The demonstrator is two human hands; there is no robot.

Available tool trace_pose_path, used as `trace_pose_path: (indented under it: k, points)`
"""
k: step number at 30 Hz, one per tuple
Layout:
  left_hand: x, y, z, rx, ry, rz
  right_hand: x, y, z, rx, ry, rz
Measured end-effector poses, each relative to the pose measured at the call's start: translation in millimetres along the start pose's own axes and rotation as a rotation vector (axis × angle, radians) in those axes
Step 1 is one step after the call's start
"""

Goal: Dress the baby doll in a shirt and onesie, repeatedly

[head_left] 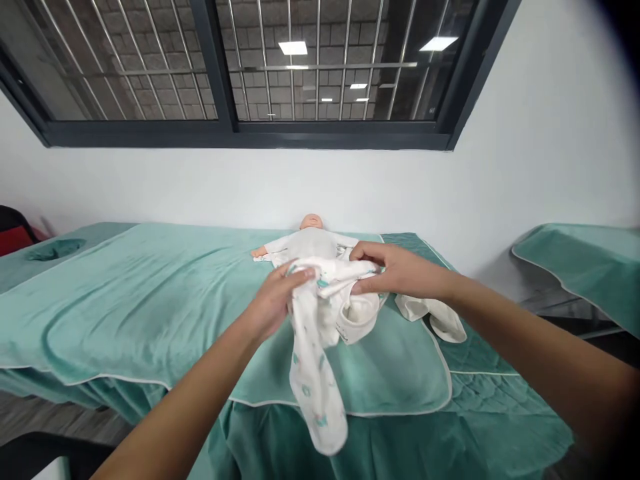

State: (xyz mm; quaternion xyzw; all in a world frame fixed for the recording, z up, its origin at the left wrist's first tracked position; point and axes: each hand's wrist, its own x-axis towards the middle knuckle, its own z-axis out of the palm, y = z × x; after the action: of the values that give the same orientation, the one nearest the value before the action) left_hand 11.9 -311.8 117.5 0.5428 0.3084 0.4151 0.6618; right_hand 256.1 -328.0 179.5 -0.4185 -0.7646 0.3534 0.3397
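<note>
I have two hands at work on one garment. My left grip (274, 301) is closed on one side of the white printed garment (306, 320), thumb on top, and my right grip (397, 270) pinches its other side between thumb and fingers. It hangs between them above the bed (125, 287), in front of one doll (316, 241) in a white top, whose lower body it hides. One footed leg dangles toward me; one rolled opening gapes below my right grip. The garment's small green motifs are too blurred for me to make out. One off-white cloth (447, 321) lies to the right. Behind are one window (340, 133) with two panes in view and one white wall (200, 187).
</note>
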Motion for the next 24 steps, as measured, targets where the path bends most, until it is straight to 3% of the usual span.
trace_pose_path:
  k: [3, 7, 14, 19, 24]
  points:
    - [6, 26, 7.5, 0.007, 0.095, 0.144, 3, 0, -7, -0.147, -0.095, -0.004]
    - [9, 51, 10.5, 0.223, 0.098, 0.189, 4, -7, -10, -0.040, -0.182, -0.019]
    - [9, 74, 11.0, 0.548, -0.093, 0.226, 4, -27, -2, 0.174, -0.037, 0.004]
    - [9, 69, 9.5, 0.259, -0.389, 0.037, -2, -35, 7, 0.206, -0.009, -0.040]
    - [6, 57, 11.2, 0.166, -0.386, -0.072, -4, -34, 8, 0.121, 0.004, -0.053]
